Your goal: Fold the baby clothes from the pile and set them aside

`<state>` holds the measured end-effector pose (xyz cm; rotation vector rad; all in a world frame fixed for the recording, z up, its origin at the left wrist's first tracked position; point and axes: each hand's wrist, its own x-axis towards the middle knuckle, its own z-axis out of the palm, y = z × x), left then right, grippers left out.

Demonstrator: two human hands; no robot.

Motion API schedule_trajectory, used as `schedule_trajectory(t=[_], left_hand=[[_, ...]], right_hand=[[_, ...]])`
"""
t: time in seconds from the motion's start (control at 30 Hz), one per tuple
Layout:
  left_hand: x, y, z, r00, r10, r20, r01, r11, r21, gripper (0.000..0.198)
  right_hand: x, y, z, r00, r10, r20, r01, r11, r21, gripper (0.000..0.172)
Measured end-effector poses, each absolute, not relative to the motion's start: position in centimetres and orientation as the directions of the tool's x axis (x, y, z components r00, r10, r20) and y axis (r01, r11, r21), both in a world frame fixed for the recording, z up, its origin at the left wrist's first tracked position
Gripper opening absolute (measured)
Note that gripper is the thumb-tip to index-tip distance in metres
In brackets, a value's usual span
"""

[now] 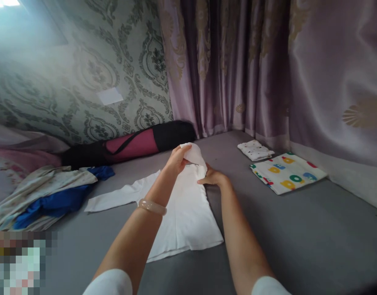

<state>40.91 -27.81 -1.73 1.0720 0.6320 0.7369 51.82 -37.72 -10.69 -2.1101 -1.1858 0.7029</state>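
A white long-sleeved shirt [188, 221] lies spread on the grey bed surface, its hem towards me. One sleeve stretches out to the left. My left hand [178, 159], with a pale bangle on the wrist, is closed on the other sleeve [195, 155] and holds it raised and bent over near the collar. At the shirt's right shoulder edge, my right hand [213, 177] pinches the fabric, thumb on top and the other fingers partly hidden.
Folded cloth with coloured letters [289, 172] and a smaller folded spotted cloth [255, 150] lie to the right. A crumpled heap of blue and patterned clothes [53, 200] is at left. Along the wall rests a long black and maroon bag [133, 144]; purple curtains [237, 69] hang behind.
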Motion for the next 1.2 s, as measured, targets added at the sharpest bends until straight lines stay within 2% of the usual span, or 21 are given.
schedule_trajectory(t=[0.13,0.33,0.43,0.53,0.63,0.73,0.8,0.87,0.97,1.07,1.2], left_hand=[[38.7,-27.1,-2.5,0.556,0.823,-0.114,-0.229,0.284,0.931,0.026],[32.1,-24.6,-5.4,0.460,0.875,-0.151,-0.228,0.281,0.932,0.021],[28.8,-23.5,-8.1,0.370,0.901,-0.225,-0.145,0.295,0.944,0.017],[26.6,-22.9,-11.0,0.324,0.900,-0.292,-0.027,0.318,0.948,0.022],[25.5,-22.7,-12.7,0.291,0.910,-0.295,0.079,0.284,0.956,0.030],[25.0,-22.5,-12.8,0.269,0.947,-0.173,0.390,0.057,0.919,0.029],[25.4,-22.3,-12.2,0.277,0.960,-0.025,0.599,-0.152,0.786,0.028],[26.6,-22.1,-11.4,0.290,0.950,0.114,0.690,-0.290,0.664,0.028],[30.6,-22.1,-10.2,0.424,0.883,0.201,0.666,-0.455,0.591,0.025],[36.1,-22.7,-9.5,0.670,0.729,0.140,0.502,-0.583,0.638,0.020],[42.4,-23.5,-9.5,0.783,0.621,0.015,0.428,-0.557,0.711,0.011]], right_hand=[[52.4,-38.0,-10.6,0.429,0.867,-0.252,0.584,-0.480,-0.654,0.093],[52.0,-37.8,-10.6,0.378,0.891,-0.253,0.657,-0.451,-0.605,0.097],[51.6,-37.9,-10.2,0.349,0.898,-0.268,0.687,-0.440,-0.579,0.098],[51.1,-37.9,-9.7,0.375,0.878,-0.299,0.691,-0.479,-0.541,0.101],[50.8,-37.8,-9.4,0.387,0.866,-0.316,0.697,-0.500,-0.514,0.101],[50.7,-37.8,-9.3,0.384,0.862,-0.331,0.712,-0.505,-0.487,0.098],[50.7,-37.8,-9.3,0.383,0.861,-0.334,0.723,-0.505,-0.472,0.095],[50.8,-37.8,-9.4,0.376,0.866,-0.330,0.733,-0.496,-0.465,0.089],[51.0,-37.7,-9.9,0.386,0.877,-0.287,0.724,-0.480,-0.496,0.065],[51.2,-37.3,-10.7,0.437,0.862,-0.255,0.665,-0.501,-0.554,0.035],[51.1,-37.0,-11.3,0.490,0.827,-0.274,0.626,-0.553,-0.550,0.022]])
